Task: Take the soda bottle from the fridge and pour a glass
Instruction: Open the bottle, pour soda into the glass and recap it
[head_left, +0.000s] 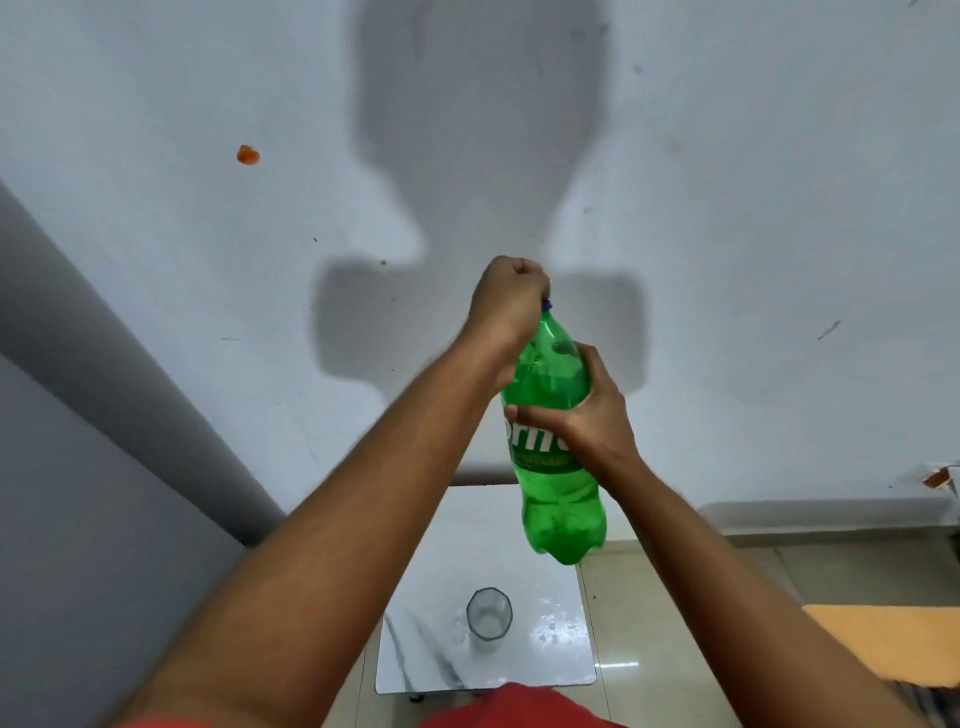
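Fridge part is done as far as I can judge: the green soda bottle (553, 441) is out and up in the air in front of me, held above the small white marble counter (550, 670), near the grey wall (727, 208). No fridge in view.

My right hand (597, 415) has its grip wrapped round the bottle's upper body, just above and over the label, fingers closed across the front. My left hand (506, 301) is fisted tight over the top; its grip looks closed on the blue cap (546, 304), only a sliver of which shows under the fingers. Can't tell whether the cap is loosened or sealed tight.

Bottle is roughly upright, slightly tilted, and not touching the counter. It looks mostly full.

The glass (489, 613) stands upright on the counter below, well apart from the bottle, and looks empty. Some wet spots or glare on the counter beside it; can't tell which.

Judgement: in the cap-opening step. Left to do: get the cap off, lower and tip the bottle over the glass, pour.
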